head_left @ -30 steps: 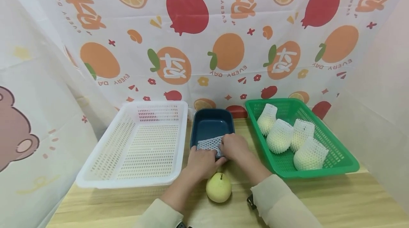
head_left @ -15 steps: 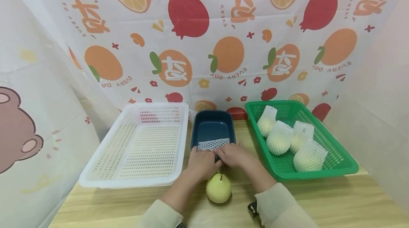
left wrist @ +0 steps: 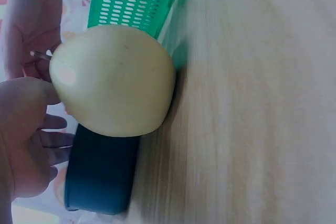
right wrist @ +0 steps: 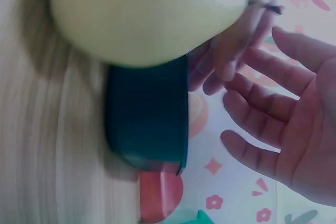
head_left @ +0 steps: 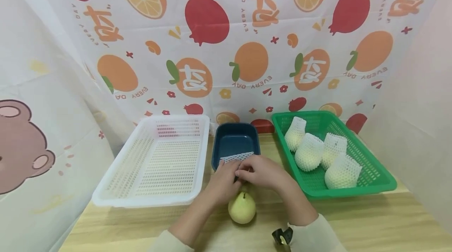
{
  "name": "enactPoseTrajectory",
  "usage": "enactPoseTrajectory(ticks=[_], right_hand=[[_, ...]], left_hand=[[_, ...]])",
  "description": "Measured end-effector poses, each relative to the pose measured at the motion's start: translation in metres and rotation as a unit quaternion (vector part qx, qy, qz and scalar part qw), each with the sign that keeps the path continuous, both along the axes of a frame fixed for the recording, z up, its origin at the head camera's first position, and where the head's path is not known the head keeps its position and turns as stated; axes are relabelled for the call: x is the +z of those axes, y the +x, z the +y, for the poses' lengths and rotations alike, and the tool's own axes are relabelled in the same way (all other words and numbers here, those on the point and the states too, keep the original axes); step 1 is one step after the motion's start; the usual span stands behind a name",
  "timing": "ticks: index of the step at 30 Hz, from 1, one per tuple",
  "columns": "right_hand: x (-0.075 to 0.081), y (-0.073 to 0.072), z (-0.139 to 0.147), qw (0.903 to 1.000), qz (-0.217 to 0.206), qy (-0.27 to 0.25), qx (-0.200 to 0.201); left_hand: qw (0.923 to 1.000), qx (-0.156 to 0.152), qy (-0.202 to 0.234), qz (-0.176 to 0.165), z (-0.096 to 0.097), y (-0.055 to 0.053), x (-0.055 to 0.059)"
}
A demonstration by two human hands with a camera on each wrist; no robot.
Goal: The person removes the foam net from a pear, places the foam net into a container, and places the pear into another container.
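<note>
A yellow-green pear (head_left: 241, 208) with its stem up stands on the table in front of my hands. Behind it is a small dark blue bin (head_left: 236, 141) with a white foam net sleeve (head_left: 237, 157) in it, partly hidden by my hands. My left hand (head_left: 223, 181) is over the bin's front edge, its fingers loosely bent in the left wrist view. Close against it, my right hand (head_left: 263, 171) has bent, spread fingers (right wrist: 257, 116) with nothing visible between them. The pear hides part of both hands in the wrist views.
On the left stands a white perforated basket (head_left: 148, 201). The green basket (head_left: 347, 193) on the right holds several pears (head_left: 308, 152) in foam net sleeves. A fruit-print cloth (head_left: 159, 67) hangs behind the wooden table (head_left: 370, 220).
My right hand has drawn back from the foam sleeve toward me, its wrist lifting and its fingers coming against the left hand. The left hand has shifted slightly; the pear stays put.
</note>
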State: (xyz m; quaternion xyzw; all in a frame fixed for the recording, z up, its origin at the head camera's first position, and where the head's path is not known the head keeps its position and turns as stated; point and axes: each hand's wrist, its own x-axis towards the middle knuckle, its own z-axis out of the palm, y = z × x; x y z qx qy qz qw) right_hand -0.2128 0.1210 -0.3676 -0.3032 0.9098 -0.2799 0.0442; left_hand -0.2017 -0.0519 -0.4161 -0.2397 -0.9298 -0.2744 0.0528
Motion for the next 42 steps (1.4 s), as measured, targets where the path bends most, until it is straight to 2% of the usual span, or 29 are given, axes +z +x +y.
enactPoseTrajectory(ticks=[3,7,10,13,18,22,31,36,42], right_hand=[[0.003,0.006,0.003,0.9997,-0.008,-0.017,0.013],[0.001,0.011,0.008,0.9987,-0.037,-0.021,0.030],[-0.002,0.013,0.009,0.9975,-0.049,-0.015,0.049],[-0.004,0.015,0.008,0.9960,-0.057,-0.020,0.066],[-0.002,0.017,0.008,0.9924,-0.088,-0.029,0.081],[-0.001,0.018,0.008,0.9901,-0.112,-0.027,0.080],[-0.003,0.017,0.011,0.9927,-0.091,-0.031,0.073],[-0.002,0.017,0.013,0.9941,-0.071,-0.039,0.072],[0.002,0.019,0.013,0.9931,-0.040,-0.088,0.067]], left_hand=[[0.9993,-0.019,0.033,-0.005,-0.004,0.009,0.005],[0.9971,-0.023,0.067,-0.027,-0.012,0.025,0.011],[0.9956,-0.019,0.076,-0.051,-0.018,0.037,0.011],[0.9952,-0.016,0.077,-0.058,-0.022,0.043,0.009],[0.9910,-0.012,0.113,-0.071,-0.025,0.047,0.004],[0.9890,-0.013,0.124,-0.079,-0.027,0.046,0.004],[0.9825,-0.048,0.132,-0.122,-0.027,0.043,0.002],[0.9747,-0.065,0.157,-0.145,-0.026,0.043,0.002],[0.9654,-0.079,0.194,-0.155,-0.025,0.045,0.001]])
